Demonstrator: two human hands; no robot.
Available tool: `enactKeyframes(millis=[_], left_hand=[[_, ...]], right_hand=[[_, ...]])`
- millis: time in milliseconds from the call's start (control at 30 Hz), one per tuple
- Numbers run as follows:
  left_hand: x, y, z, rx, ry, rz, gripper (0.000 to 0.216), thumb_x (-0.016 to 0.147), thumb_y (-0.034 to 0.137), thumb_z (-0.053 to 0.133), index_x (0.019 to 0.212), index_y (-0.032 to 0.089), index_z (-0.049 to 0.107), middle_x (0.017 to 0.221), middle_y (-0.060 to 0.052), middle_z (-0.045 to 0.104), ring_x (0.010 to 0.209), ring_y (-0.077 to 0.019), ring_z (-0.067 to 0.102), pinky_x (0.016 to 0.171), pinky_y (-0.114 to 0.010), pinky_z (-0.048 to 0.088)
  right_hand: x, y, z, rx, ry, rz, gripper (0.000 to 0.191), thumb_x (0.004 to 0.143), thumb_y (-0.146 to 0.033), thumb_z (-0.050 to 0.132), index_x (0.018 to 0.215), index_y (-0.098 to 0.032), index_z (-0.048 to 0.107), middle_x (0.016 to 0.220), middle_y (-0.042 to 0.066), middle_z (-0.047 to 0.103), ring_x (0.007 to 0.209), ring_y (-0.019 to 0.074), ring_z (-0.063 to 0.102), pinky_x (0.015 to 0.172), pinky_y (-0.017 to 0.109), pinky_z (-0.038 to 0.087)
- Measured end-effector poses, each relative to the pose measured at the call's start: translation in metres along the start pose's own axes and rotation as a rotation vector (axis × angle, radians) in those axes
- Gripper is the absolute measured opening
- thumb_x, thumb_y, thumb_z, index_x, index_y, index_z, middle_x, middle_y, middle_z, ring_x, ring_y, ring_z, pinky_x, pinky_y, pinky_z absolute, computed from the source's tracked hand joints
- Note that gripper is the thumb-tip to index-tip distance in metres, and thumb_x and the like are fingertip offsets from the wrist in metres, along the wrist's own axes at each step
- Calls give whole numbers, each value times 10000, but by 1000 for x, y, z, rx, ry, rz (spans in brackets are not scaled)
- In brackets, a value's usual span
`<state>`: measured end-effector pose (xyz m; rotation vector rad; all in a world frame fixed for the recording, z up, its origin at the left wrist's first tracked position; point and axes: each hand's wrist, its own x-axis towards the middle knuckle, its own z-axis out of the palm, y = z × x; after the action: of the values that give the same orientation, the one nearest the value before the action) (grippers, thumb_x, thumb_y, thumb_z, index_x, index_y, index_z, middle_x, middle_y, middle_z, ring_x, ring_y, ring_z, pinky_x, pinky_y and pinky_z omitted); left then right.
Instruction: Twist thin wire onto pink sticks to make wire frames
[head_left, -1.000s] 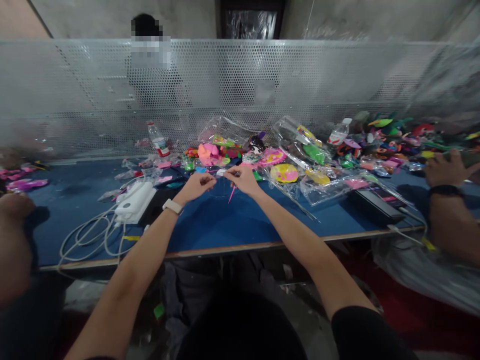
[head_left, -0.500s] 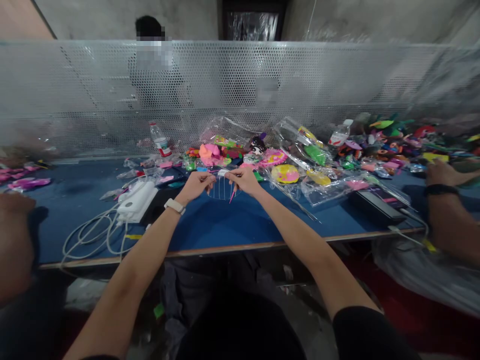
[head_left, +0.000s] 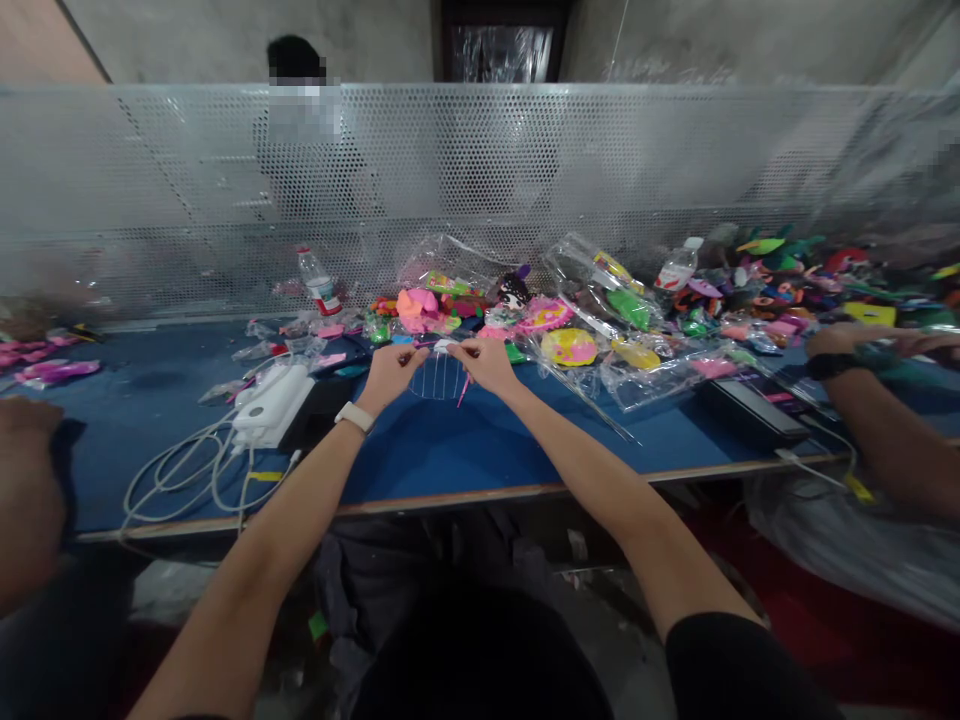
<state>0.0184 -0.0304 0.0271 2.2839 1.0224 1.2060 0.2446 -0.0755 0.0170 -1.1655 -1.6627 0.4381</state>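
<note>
My left hand (head_left: 391, 374) and my right hand (head_left: 486, 364) are raised over the middle of the blue table, fingertips pinched. Between them stretches a small white piece (head_left: 442, 347), its ends hidden in my fingers. Thin white strings (head_left: 436, 382) hang in loops below it. Under my right fingers a narrow pink-purple strip (head_left: 463, 392) points downward. I cannot make out whether the strip is tied to the strings. Just behind my hands lie a crumpled pink-orange foam piece (head_left: 418, 310) and a yellow and pink foam piece (head_left: 568, 347).
A white power strip (head_left: 274, 405) with coiled cables lies left, a dark device (head_left: 754, 412) right. Clear plastic bags, colourful pieces and two bottles (head_left: 319, 283) line the perforated metal screen (head_left: 480, 150). Co-workers' arms (head_left: 862, 395) reach in from both sides; another person stands behind the screen.
Both my hands stay nearly in place, still pinching the white piece; the strings below have shifted slightly left. The co-worker's arm at the right has moved left over the table.
</note>
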Motion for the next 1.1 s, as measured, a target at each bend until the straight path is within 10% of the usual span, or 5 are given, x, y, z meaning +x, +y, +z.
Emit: enactKeyframes(millis=[400,1100], left_hand=[[-2,-2,9,-317,-39,-127,600,1004,716,582,685,208,593,494,13,521,402,-129,470,453,-286,392],[4,-10,10,45,-95,69,565,1073,601,419,649,231,476,642,-28,515,687,-202,507,717,-336,391]], right_hand=[[-1,-1,-3,33,-31,31,743,880,-919,533,705,-220,713,518,-2,580,493,160,557,534,292,414],[-1,6,-1,28,-45,42,734,868,-917,553,665,-222,675,532,-2,583,500,152,549,538,288,410]])
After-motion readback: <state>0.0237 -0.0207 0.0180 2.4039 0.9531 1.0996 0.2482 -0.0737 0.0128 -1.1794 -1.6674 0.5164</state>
